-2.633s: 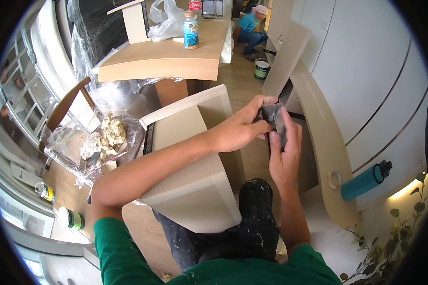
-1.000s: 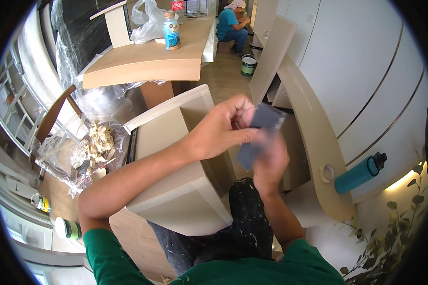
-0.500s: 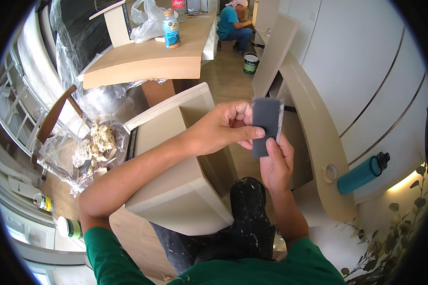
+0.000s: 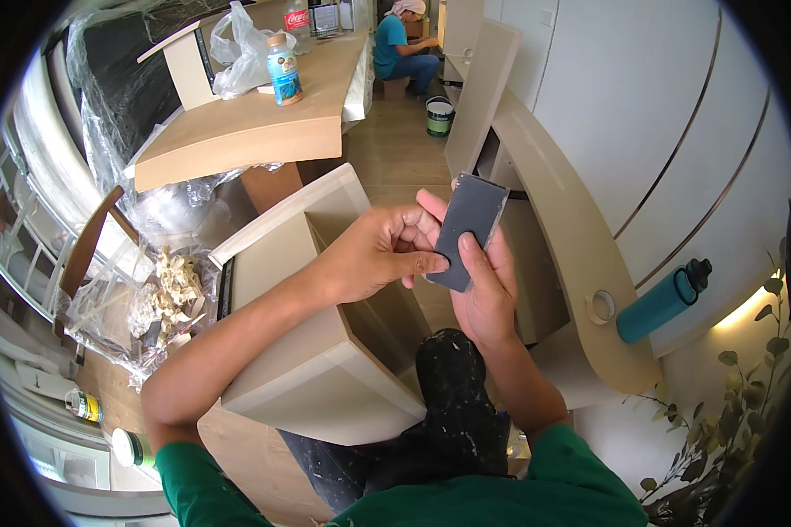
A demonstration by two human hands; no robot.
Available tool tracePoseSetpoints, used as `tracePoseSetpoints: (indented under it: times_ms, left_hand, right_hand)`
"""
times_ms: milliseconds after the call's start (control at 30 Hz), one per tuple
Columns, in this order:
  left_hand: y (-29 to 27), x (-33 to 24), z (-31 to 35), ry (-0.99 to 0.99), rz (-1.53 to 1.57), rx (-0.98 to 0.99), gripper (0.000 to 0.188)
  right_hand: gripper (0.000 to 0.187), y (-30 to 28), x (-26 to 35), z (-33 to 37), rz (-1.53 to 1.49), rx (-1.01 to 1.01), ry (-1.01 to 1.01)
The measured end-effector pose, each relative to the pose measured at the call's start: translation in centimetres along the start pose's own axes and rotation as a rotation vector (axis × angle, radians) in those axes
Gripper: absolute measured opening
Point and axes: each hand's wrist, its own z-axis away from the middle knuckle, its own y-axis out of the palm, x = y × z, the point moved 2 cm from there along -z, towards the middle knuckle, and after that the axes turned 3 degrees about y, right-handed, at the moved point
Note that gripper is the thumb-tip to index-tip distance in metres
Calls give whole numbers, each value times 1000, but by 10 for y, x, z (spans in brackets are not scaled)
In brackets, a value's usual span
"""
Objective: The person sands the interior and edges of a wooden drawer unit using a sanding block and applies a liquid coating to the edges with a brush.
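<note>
A flat, dark grey rectangle that looks like folded sandpaper (image 4: 473, 220) is held up in front of me, tilted, with a pale worn right edge. My right hand (image 4: 490, 285) grips it, thumb on its face and fingers behind. My left hand (image 4: 382, 250) pinches its lower left edge between thumb and fingers. Beneath my left forearm a beige drawer box (image 4: 325, 386) rests tilted on my lap, a black runner (image 4: 226, 285) along its left side. My forearm hides part of the box.
A cardboard-covered table (image 4: 237, 132) bears a blue-labelled bottle (image 4: 285, 75) and a plastic bag (image 4: 240, 57). At right, a curved countertop (image 4: 580, 237) carries a tape roll (image 4: 601, 306) and a teal flask (image 4: 659, 307). A person (image 4: 400, 48) sits far off near a paint bucket (image 4: 439, 116).
The sandpaper has tilted, its top leaning right, and moved slightly left and down with both hands. My right thumb has shifted higher on its face. The whole view has swung a little.
</note>
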Motion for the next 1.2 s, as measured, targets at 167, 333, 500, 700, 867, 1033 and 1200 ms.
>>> tracePoseSetpoints:
  times_ms: [167, 333, 500, 700, 867, 1033, 1200]
  left_hand:
    - [-2, -25, 8, 51, -785, -98, 32]
    - [-25, -28, 45, 84, -1232, -181, 55]
    - [-16, -26, 75, -311, -797, -7, 62]
    - [-12, -37, 103, -393, -861, -151, 31]
    - [-18, -34, 116, -361, -835, -80, 17]
    - [-6, -44, 129, -302, -842, -24, 16]
    - [9, -44, 134, -187, -749, -166, 32]
  right_hand:
    - [52, -17, -2, -12, 6, -158, -69]
    - [56, -65, -22, -21, 137, -110, 42]
    - [57, -98, -58, -17, 439, -36, 147]
    - [56, -103, -103, -10, 767, 19, 145]
    - [55, -106, -109, -21, 794, 134, 114]
    - [45, -84, -104, -53, 891, 217, 72]
    - [46, -65, -81, -85, 1130, 412, -73]
